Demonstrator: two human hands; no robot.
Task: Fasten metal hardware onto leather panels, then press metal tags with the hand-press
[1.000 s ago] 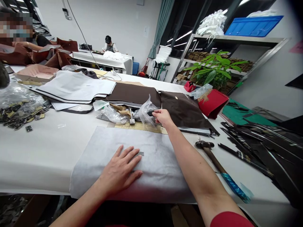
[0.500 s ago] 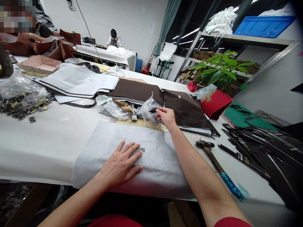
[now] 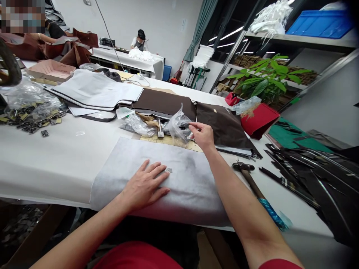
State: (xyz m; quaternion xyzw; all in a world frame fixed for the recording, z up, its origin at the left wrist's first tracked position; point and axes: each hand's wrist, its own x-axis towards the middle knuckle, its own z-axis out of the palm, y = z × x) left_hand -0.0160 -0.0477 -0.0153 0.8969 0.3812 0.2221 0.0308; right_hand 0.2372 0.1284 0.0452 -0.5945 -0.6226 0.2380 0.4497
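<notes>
My left hand lies flat with fingers spread on a pale grey sheet, which hangs over the table's front edge. Just beyond its fingertips is a small speckled metallic-looking rectangle on the sheet. My right hand reaches forward to a clear plastic bag, thumb and forefinger pinched together at the bag's right side. What the pinch holds is too small to make out. A small metal block with a stem stands left of the bag, beside crumpled plastic.
A hammer with blue-wrapped handle lies right of my forearm, near dark strips. Dark brown panels and a stack of white sheets lie behind. Small metal pieces are heaped at left. Another person sits far back.
The camera view has shifted slightly, moving the scene a little right and up. My left hand stays flat on the sheet; my right hand stays at the plastic bag with fingers pinched.
</notes>
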